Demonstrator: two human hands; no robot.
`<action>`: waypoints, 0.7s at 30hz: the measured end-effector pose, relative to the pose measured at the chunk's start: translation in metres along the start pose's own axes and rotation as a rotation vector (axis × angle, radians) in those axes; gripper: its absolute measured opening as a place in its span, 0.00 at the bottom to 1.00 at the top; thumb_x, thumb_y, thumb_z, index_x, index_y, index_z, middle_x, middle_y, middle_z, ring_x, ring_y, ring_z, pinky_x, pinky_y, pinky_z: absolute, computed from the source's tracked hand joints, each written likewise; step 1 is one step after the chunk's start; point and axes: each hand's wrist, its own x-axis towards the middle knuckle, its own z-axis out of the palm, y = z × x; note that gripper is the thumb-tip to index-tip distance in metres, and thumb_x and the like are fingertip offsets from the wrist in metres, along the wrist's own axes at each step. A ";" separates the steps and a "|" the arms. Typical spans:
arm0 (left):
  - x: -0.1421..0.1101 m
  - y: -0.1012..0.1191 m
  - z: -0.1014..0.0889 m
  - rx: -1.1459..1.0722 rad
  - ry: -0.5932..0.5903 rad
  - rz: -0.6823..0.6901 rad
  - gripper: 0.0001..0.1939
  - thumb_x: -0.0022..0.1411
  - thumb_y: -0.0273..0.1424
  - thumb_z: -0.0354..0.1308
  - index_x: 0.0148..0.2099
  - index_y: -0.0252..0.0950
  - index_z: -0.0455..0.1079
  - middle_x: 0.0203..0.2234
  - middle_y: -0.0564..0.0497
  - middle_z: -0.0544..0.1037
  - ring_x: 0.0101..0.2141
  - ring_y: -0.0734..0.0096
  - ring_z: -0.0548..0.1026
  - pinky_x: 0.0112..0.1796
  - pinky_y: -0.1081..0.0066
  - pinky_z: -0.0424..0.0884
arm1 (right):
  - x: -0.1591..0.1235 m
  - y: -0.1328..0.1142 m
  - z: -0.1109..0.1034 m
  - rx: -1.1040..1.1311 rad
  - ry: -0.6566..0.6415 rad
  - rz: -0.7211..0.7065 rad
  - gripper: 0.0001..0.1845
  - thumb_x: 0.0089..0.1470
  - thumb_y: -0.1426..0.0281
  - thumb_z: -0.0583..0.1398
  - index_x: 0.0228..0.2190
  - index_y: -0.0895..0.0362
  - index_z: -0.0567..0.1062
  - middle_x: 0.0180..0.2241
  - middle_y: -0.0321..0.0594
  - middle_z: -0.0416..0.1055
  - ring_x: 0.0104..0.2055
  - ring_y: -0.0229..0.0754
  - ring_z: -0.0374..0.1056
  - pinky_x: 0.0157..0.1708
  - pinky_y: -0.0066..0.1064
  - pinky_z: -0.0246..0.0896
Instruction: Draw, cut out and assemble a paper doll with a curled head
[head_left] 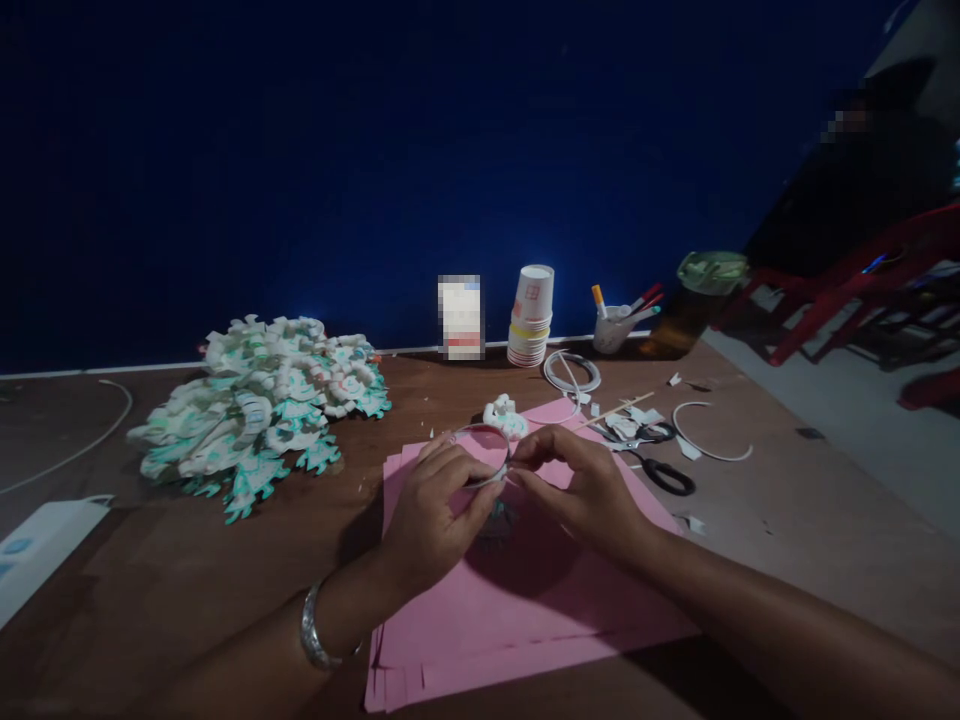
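Note:
My left hand (450, 500) is closed on a thin whitish ring (496, 432), holding it above the pink paper sheets (540, 620). Thumb and fingertips of my right hand (581, 480) pinch together at the ring's right side; whether a small piece lies between them is too small to make out. Under the hands, a dark-green-edged paper cutout (496, 522) rests in shadow on the pink paper. Just beyond the ring sits a white and green paper piece (504, 415).
A heap of white and green paper pieces (262, 400) lies on the left. Stacked paper cups (532, 310), a cup of pens (615, 328) and coiled tubing (571, 372) stand behind. Scissors (667, 478), a wooden stick (615, 411) and scraps lie right. A power strip (52, 550) is near left.

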 end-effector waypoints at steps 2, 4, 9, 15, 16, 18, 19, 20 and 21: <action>-0.001 -0.001 0.000 0.008 -0.002 0.016 0.05 0.65 0.26 0.58 0.34 0.38 0.70 0.29 0.55 0.76 0.35 0.69 0.73 0.54 0.57 0.63 | 0.000 -0.002 0.000 -0.021 -0.002 -0.020 0.07 0.53 0.76 0.64 0.35 0.57 0.73 0.31 0.36 0.74 0.31 0.37 0.70 0.34 0.28 0.67; -0.001 -0.001 0.000 0.026 -0.002 0.023 0.04 0.64 0.25 0.58 0.35 0.38 0.71 0.30 0.55 0.77 0.35 0.69 0.74 0.56 0.55 0.62 | 0.000 -0.003 0.000 -0.065 -0.012 -0.056 0.08 0.54 0.77 0.63 0.37 0.57 0.74 0.30 0.37 0.75 0.31 0.37 0.70 0.34 0.29 0.67; -0.002 0.000 -0.001 0.032 -0.006 0.018 0.05 0.65 0.25 0.57 0.35 0.38 0.71 0.30 0.53 0.77 0.35 0.67 0.74 0.50 0.57 0.66 | -0.001 -0.004 0.001 -0.179 0.001 -0.153 0.06 0.55 0.79 0.62 0.34 0.57 0.73 0.29 0.36 0.75 0.30 0.37 0.70 0.32 0.27 0.67; -0.002 -0.002 0.001 0.012 0.051 0.014 0.03 0.63 0.26 0.60 0.37 0.39 0.72 0.31 0.54 0.77 0.36 0.68 0.75 0.53 0.56 0.65 | -0.002 -0.004 0.004 -0.290 0.015 -0.251 0.06 0.56 0.80 0.61 0.34 0.58 0.73 0.29 0.38 0.74 0.31 0.37 0.71 0.32 0.27 0.66; -0.001 -0.002 0.001 0.015 0.063 0.021 0.04 0.63 0.25 0.61 0.35 0.39 0.72 0.29 0.54 0.77 0.35 0.68 0.74 0.51 0.56 0.66 | -0.002 -0.004 0.004 -0.312 0.016 -0.263 0.06 0.56 0.80 0.60 0.34 0.58 0.73 0.29 0.39 0.74 0.31 0.38 0.71 0.32 0.27 0.65; 0.000 -0.001 0.001 0.023 0.088 0.025 0.06 0.62 0.24 0.60 0.32 0.38 0.70 0.27 0.54 0.75 0.33 0.68 0.73 0.45 0.59 0.69 | -0.002 -0.005 0.006 -0.337 0.021 -0.276 0.06 0.57 0.80 0.60 0.34 0.58 0.73 0.29 0.39 0.74 0.32 0.38 0.71 0.32 0.28 0.65; 0.001 0.000 0.001 0.029 0.099 0.024 0.07 0.61 0.23 0.60 0.31 0.38 0.70 0.26 0.54 0.75 0.32 0.68 0.73 0.43 0.60 0.70 | -0.002 -0.006 0.007 -0.340 0.025 -0.278 0.06 0.57 0.80 0.59 0.34 0.58 0.73 0.29 0.39 0.74 0.32 0.39 0.71 0.32 0.28 0.66; 0.002 0.001 0.001 0.035 0.109 0.024 0.07 0.60 0.23 0.60 0.30 0.38 0.69 0.26 0.54 0.74 0.32 0.68 0.72 0.41 0.61 0.70 | -0.002 -0.007 0.007 -0.339 0.029 -0.275 0.06 0.57 0.80 0.59 0.34 0.58 0.73 0.29 0.39 0.74 0.32 0.39 0.71 0.32 0.28 0.66; 0.003 0.002 0.001 0.039 0.119 0.026 0.08 0.59 0.22 0.60 0.30 0.37 0.68 0.25 0.54 0.73 0.32 0.68 0.71 0.41 0.61 0.70 | -0.002 -0.008 0.008 -0.335 0.033 -0.268 0.06 0.57 0.80 0.59 0.34 0.57 0.73 0.29 0.39 0.74 0.32 0.39 0.71 0.32 0.29 0.66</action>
